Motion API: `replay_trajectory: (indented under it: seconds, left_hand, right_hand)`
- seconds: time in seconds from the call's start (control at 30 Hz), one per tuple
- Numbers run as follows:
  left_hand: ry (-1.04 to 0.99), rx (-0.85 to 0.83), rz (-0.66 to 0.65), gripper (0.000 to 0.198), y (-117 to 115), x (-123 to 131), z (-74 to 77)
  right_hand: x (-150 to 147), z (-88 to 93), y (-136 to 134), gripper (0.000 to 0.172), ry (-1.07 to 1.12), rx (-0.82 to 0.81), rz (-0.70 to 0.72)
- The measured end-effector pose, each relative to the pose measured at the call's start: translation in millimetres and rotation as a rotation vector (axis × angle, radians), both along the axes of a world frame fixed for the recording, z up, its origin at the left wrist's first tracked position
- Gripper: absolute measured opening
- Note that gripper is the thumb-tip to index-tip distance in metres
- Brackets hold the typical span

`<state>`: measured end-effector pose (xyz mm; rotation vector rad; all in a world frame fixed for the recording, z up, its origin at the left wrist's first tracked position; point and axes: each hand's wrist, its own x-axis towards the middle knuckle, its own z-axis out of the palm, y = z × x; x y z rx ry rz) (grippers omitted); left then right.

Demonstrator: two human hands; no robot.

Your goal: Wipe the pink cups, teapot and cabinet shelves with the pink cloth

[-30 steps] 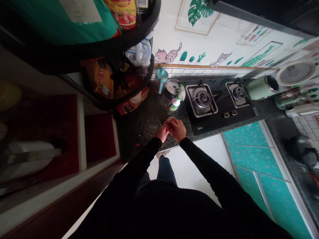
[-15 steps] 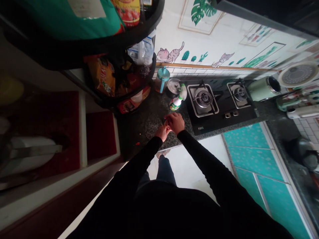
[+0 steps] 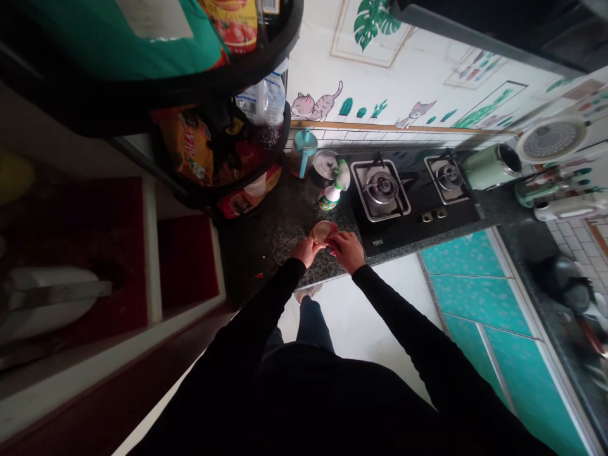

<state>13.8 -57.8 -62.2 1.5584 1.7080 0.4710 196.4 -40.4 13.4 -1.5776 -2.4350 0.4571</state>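
Over the dark granite counter [image 3: 285, 237], my left hand [image 3: 306, 251] is closed on a small round, pale, disc-like thing [image 3: 322, 232], perhaps a lid or a shallow jar. My right hand [image 3: 349, 249] pinches a pinkish-red cloth [image 3: 334, 230] at the disc's right edge. The two hands are close together, with the fingertips partly hidden. Just beyond them a spray bottle [image 3: 334, 187] with a green-and-white head stands upright. Behind it are a round metal-topped container [image 3: 326, 164] and a jug with a teal lid [image 3: 304, 149].
A gas stove [image 3: 394, 234] is set into the counter on the right, with a pale green canister [image 3: 489, 167] past it. On the left stands a black tiered rack [image 3: 228, 190] packed with food bags. A small red scrap [image 3: 259, 275] lies on the counter.
My hands have moved apart a little, the right one shifting right. The round pale thing and the reddish cloth, mostly covered before, now show. The view has turned slightly.
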Motion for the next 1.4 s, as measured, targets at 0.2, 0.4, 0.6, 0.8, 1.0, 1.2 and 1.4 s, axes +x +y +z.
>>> replay_trajectory:
  seconds: [0.2, 0.4, 0.6, 0.8, 1.0, 1.2, 1.4]
  left_hand:
    - [-0.033, -0.006, -0.018, 0.043, 2.5, -0.4, 0.0]
    - [0.025, -0.016, -0.018, 0.038, -0.2, 1.2, -6.3]
    - [0.0, -0.003, 0.031, 0.048, -2.6, 3.7, -6.0]
    - [0.019, -0.029, 0.014, 0.045, -1.6, 2.1, -3.8]
    - [0.0, -0.034, -0.03, 0.03, 1.8, -1.4, -8.3]
    - [0.021, -0.016, 0.03, 0.036, -0.8, 2.8, -6.1]
    - [-0.002, -0.011, 0.056, 0.04, -1.0, 3.0, -9.5]
  right_hand:
    - [-18.2, 8.6, 8.5, 0.029, 0.138, 0.098, -0.091]
    - [-58.3, -1.9, 31.6, 0.029, 0.029, 0.058, 0.126]
    - [-43.1, -11.3, 49.4, 0.03, 0.034, 0.04, -0.14]
    - [-38.0, -18.5, -12.7, 0.028, 0.038, 0.07, -0.313]
    - [-73.0, -5.2, -4.7, 0.029, -0.023, 0.023, -0.027]
    - [-71.7, -7.0, 50.8, 0.027, -0.038, 0.025, -0.071]
    - [-43.7, -23.9, 32.6, 0.032, 0.127, 0.069, -0.287]
